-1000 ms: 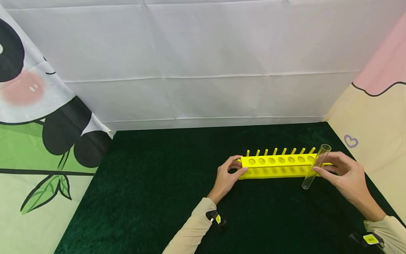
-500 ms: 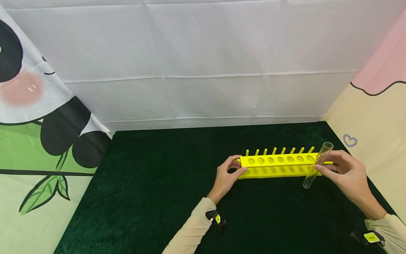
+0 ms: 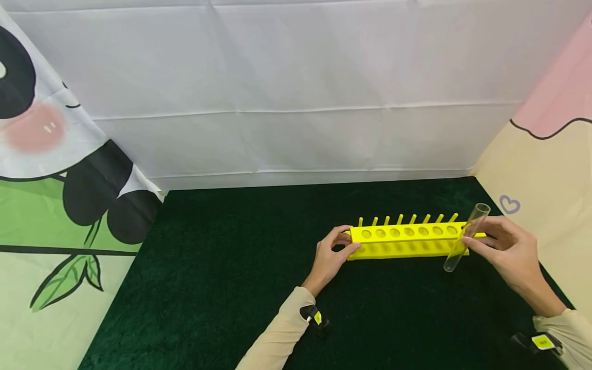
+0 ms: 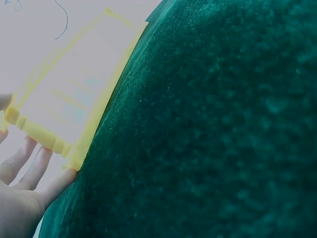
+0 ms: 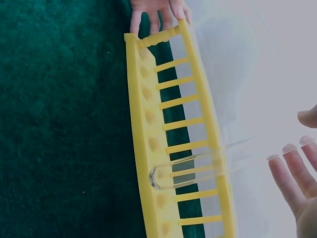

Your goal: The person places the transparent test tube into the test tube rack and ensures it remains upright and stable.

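A yellow test tube rack (image 3: 402, 250) with a row of holes and several pegs behind stands on the dark green cloth. My left hand (image 3: 326, 261) grips its left end, thumb on the front. My right hand (image 3: 512, 253) pinches a clear glass tube (image 3: 473, 226) by its upper part. The tube slants, bottom toward the lower left, in front of the rack's right end. The right wrist view shows the tube (image 5: 185, 171) beside the rack (image 5: 141, 144); whether they touch I cannot tell. In the left wrist view, fingers (image 4: 37, 168) lie at the rack's end post (image 4: 42, 136).
Dark green cloth (image 3: 222, 277) covers the table. A white sheet (image 3: 305, 87) hangs behind it, with printed cloths at the left (image 3: 92, 185) and right (image 3: 550, 180).
My right hand has moved slightly up and to the right with the tube, whose bottom has risen a little. My left hand keeps its grip and the rack has barely shifted.
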{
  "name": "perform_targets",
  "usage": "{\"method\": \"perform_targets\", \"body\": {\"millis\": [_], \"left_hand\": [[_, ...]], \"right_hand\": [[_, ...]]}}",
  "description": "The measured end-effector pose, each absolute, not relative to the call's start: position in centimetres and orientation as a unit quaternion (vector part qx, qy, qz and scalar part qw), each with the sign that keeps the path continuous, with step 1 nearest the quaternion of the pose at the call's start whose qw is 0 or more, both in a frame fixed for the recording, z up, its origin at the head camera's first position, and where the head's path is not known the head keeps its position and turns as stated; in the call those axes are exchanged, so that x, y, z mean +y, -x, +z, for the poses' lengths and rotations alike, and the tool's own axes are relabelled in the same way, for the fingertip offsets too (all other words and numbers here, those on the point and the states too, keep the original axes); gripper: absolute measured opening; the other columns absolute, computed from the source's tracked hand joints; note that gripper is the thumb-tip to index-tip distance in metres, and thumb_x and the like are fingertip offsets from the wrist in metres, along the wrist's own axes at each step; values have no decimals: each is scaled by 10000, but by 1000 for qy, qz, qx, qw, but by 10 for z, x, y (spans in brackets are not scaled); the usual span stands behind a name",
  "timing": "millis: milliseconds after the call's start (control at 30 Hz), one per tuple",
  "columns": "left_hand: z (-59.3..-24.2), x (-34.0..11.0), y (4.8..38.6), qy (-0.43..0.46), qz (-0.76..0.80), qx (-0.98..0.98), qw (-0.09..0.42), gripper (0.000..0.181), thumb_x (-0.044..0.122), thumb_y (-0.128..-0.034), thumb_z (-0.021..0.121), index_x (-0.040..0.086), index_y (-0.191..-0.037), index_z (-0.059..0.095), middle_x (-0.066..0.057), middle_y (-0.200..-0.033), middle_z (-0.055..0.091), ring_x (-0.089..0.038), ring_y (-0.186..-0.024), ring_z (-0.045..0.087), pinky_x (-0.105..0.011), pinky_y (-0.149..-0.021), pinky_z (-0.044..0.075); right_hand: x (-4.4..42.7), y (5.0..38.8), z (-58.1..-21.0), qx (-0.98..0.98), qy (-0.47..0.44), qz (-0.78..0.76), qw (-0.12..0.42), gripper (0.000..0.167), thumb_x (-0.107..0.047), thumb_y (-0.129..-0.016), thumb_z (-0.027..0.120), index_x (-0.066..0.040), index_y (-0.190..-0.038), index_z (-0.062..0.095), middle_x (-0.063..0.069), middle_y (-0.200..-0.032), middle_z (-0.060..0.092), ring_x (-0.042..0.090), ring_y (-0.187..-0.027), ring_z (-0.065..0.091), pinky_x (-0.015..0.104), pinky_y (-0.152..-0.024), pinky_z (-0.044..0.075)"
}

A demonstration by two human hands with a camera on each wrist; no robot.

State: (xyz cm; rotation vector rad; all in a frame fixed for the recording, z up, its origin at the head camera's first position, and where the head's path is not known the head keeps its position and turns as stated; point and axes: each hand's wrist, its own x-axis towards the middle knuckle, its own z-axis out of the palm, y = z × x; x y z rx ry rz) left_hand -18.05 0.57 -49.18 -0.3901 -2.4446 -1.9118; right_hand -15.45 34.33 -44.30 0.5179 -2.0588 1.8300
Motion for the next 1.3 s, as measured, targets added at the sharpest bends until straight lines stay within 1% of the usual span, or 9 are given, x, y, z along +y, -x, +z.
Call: {"method": "perform_targets", "body": {"millis": [200, 333, 433, 700, 900, 1000, 1133, 1200, 1300], "left_hand": [[-518, 6, 193, 117, -606, -787, 8, 436, 259, -889, 665, 157, -1291, 529, -50, -1147, 610, -236, -1064, 592, -414, -853, 497], [-521, 5, 194, 113, -604, -789, 7, 416, 318, -879, 672, 233, -1265, 539, 21, -1121, 611, -159, -1038, 594, -354, -839, 501], [-521, 5, 194, 117, -602, -790, 9, 404, 333, -877, 670, 253, -1252, 542, 35, -1108, 609, -145, -1025, 596, -332, -836, 500], [-522, 4, 195, 120, -598, -792, 13, 414, 354, -874, 668, 264, -1256, 538, 50, -1112, 604, -142, -1028, 598, -313, -838, 498], [-521, 5, 194, 117, -597, -793, 14, 403, 332, -880, 667, 244, -1252, 541, 38, -1107, 606, -155, -1026, 599, -326, -850, 493], [-520, 6, 194, 113, -602, -790, 13, 403, 261, -886, 669, 179, -1259, 542, -26, -1116, 609, -222, -1040, 599, -396, -876, 489], [-521, 7, 195, 115, -614, -781, 11, 419, 180, -886, 668, 103, -1273, 529, -115, -1141, 599, -316, -1063, 585, -499, -903, 464], [-521, 7, 194, 117, -614, -780, 13, 420, 194, -887, 668, 118, -1276, 530, -107, -1143, 600, -302, -1062, 588, -492, -902, 466], [-521, 6, 194, 118, -609, -784, 14, 413, 249, -885, 672, 183, -1269, 536, -42, -1128, 607, -224, -1046, 598, -425, -889, 482]], "right_hand": [[346, 156, -444, -715, -190, 649, 175, 365, 291, -717, 595, 200, -1058, 504, 143, -1000, 573, 191, -868, 590, 186, -789, 504], [348, 159, -444, -686, -218, 671, 179, 379, 309, -711, 580, 222, -1069, 492, 171, -1005, 567, 207, -877, 590, 201, -800, 504], [348, 160, -445, -669, -231, 683, 180, 395, 319, -705, 573, 229, -1079, 488, 178, -1009, 568, 209, -880, 594, 207, -800, 505], [351, 162, -444, -653, -233, 698, 180, 406, 334, -692, 566, 238, -1078, 485, 178, -1009, 577, 212, -879, 600, 212, -791, 510], [352, 161, -441, -699, -172, 669, 182, 405, 314, -691, 593, 229, -1074, 491, 121, -991, 591, 182, -868, 601, 204, -783, 510], [353, 161, -441, -701, -164, 669, 184, 408, 312, -686, 600, 226, -1071, 495, 116, -986, 595, 179, -864, 600, 200, -779, 512], [355, 162, -442, -678, -190, 685, 189, 406, 321, -688, 588, 230, -1073, 496, 145, -995, 591, 197, -869, 598, 204, -785, 511], [356, 163, -443, -664, -209, 692, 190, 406, 326, -693, 575, 234, -1079, 493, 162, -1004, 585, 208, -877, 597, 210, -796, 508], [357, 164, -442, -658, -220, 694, 190, 409, 332, -697, 561, 242, -1088, 485, 171, -1013, 580, 213, -886, 596, 215, -807, 504]]}}
